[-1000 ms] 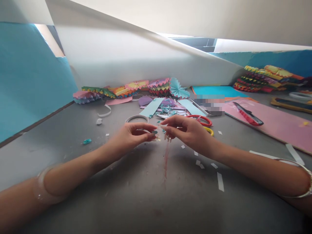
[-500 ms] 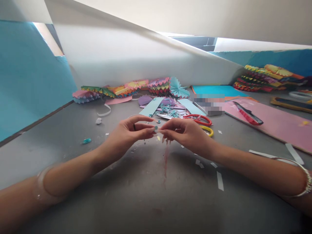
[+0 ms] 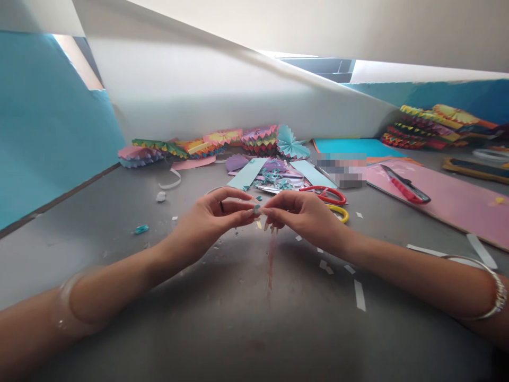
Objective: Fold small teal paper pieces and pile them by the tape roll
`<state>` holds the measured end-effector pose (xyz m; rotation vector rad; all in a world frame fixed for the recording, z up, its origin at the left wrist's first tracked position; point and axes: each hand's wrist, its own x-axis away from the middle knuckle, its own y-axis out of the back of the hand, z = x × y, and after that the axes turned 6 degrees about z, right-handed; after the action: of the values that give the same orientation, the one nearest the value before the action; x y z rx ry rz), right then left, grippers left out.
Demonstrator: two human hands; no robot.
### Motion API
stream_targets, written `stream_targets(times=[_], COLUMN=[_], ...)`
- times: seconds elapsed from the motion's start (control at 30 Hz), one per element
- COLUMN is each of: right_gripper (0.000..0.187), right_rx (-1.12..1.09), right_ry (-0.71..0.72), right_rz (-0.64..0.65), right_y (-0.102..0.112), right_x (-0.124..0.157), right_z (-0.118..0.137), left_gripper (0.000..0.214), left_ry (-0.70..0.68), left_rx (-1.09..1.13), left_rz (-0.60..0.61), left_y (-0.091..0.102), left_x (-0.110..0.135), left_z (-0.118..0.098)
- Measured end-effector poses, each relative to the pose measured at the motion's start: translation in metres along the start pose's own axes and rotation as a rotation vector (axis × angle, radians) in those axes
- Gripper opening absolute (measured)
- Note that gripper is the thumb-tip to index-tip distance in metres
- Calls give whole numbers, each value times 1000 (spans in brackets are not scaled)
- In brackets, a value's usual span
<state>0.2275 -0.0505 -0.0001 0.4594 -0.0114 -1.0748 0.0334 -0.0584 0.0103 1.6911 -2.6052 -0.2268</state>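
Note:
My left hand (image 3: 210,217) and my right hand (image 3: 304,212) meet fingertip to fingertip above the grey floor (image 3: 238,307). Both pinch a tiny teal paper piece (image 3: 256,210) between thumb and fingers. A roll of tape (image 3: 217,190) lies just behind my left hand, mostly hidden by it. Red-handled scissors (image 3: 326,195) and a yellow handle (image 3: 341,212) lie right behind my right hand. Teal paper strips (image 3: 248,173) and small curled scraps (image 3: 274,180) sit further back.
Folded multicoloured paper fans (image 3: 207,146) line the white wall, more are stacked at the right (image 3: 433,127). A pink sheet (image 3: 445,204) carries a red cutter knife (image 3: 405,190). A blue sheet (image 3: 47,122) leans at the left. White paper slivers (image 3: 359,294) litter the floor.
My two hands have drawn together until the fingertips touch, and they have risen slightly. The small teal piece now sits pinched between both hands.

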Motion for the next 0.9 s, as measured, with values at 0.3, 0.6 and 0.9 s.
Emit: stream_targets(times=[0.3,0.6,0.9], right_gripper=[21,24,20], right_rx=[28,-12,718], right_ry=[-11,-197,140], right_rz=[-37,179,-94], right_y=[-3,5,37], right_x=[-2,-5,-4], right_z=[1,6,-5], left_gripper=[24,16,31], left_ry=[-36,-120,-296], left_rx=[17,-201,-1018], left_rz=[-1,-72,-172], left_y=[-1,2,27], left_x=[0,-3,-8], left_z=[2,8,-1])
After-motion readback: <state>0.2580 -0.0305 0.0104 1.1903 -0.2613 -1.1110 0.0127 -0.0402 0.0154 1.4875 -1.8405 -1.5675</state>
